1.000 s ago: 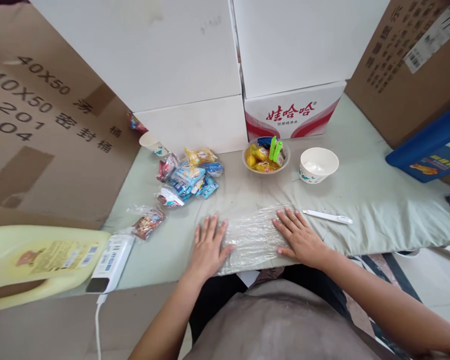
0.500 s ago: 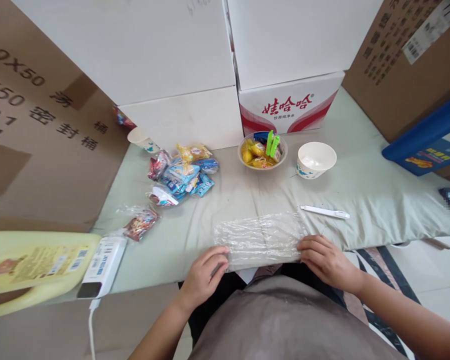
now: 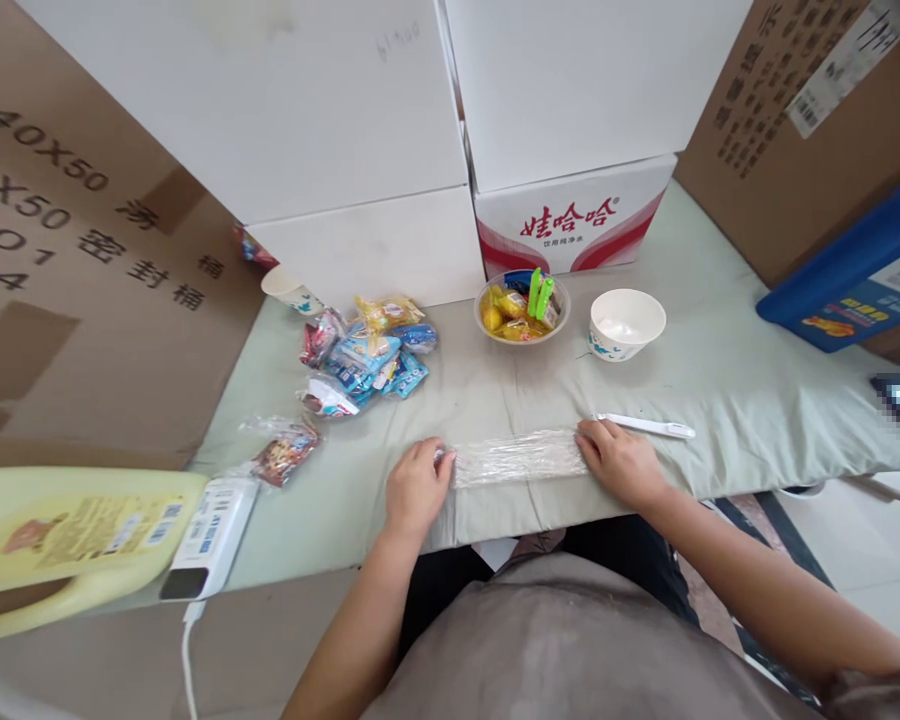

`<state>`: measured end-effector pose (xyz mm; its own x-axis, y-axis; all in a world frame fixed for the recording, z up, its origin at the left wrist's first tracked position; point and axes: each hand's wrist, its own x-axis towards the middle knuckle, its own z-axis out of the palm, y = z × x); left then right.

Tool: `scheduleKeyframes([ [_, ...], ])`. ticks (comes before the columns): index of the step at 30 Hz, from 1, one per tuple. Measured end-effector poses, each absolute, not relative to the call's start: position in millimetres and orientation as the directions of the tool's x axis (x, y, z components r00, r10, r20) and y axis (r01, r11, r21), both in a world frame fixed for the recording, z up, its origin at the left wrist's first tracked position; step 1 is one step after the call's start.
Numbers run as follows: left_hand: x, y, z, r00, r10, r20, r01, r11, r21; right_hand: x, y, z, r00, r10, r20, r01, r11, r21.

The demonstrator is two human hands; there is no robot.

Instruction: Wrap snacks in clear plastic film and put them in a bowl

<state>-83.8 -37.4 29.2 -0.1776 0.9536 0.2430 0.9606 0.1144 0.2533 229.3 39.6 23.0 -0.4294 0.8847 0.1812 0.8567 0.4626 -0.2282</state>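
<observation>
Your left hand [image 3: 414, 490] is bent at the fingers, thumb and fingertips pinching the left end of a clear plastic sheet [image 3: 517, 460]. Your right hand [image 3: 624, 465] lies with fingers curled over the right end; its thumb is hidden, so whether it pinches cannot be told. The sheet is gathered into a narrow, wrinkled strip, lying crosswise on the pale green cloth [image 3: 495, 395] near its front edge, between your hands. Just beyond your right hand is a slim white tool [image 3: 649, 427]. Farther back, you have a clear bowl [image 3: 487, 333] of wrapped snacks with bright green pieces on top, and right of it a white paper bowl [image 3: 621, 347]. To your left is a heap of snack packets [image 3: 371, 355], with a single packet [image 3: 285, 455] nearer you, close to a white device [image 3: 214, 535] and a pale yellow jug [image 3: 97, 490]. White boxes [image 3: 360, 240] stand behind.
</observation>
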Motion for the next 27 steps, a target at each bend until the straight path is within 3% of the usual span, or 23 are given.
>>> scheduleKeyframes([
  [3, -76, -40, 42, -0.213, 0.874, 0.436, 0.969, 0.131, 0.211, 229, 33, 33, -0.420, 0.843, 0.336, 0.839, 0.502, -0.211],
  [5, -59, -43, 49, -0.096, 0.858, 0.504, 0.976, -0.018, 0.217, 222, 26, 39, -0.487, 0.780, 0.393, 0.778, 0.592, -0.211],
  [8, -27, -48, 45, 0.249, 0.892, 0.378, 0.913, -0.346, 0.217, 203, 14, 36, -0.731, 0.595, 0.335, 0.575, 0.801, -0.168],
  [10, -15, -51, 32, 0.364, 0.897, 0.251, 0.892, -0.414, 0.183, 196, 11, 28, -0.819, 0.515, 0.254, 0.493, 0.857, -0.149],
  [14, -34, -61, 7, 0.274, 0.953, 0.131, 0.952, -0.288, 0.106, 217, 13, 16, -0.794, 0.587, 0.156, 0.577, 0.809, -0.109],
  [19, -56, -75, 12, 0.152, 0.972, 0.182, 0.979, -0.174, 0.111, 265, 5, 17, -0.783, 0.597, 0.177, 0.591, 0.802, -0.088],
  [22, -34, -76, 26, 0.077, 0.969, 0.234, 0.970, -0.127, 0.210, 275, -9, 17, -0.765, 0.616, 0.190, 0.603, 0.788, -0.127],
  [27, 16, -65, 37, 0.175, 0.969, 0.175, 0.896, -0.230, 0.380, 275, -31, 25, -0.767, 0.572, 0.290, 0.525, 0.820, -0.228],
])
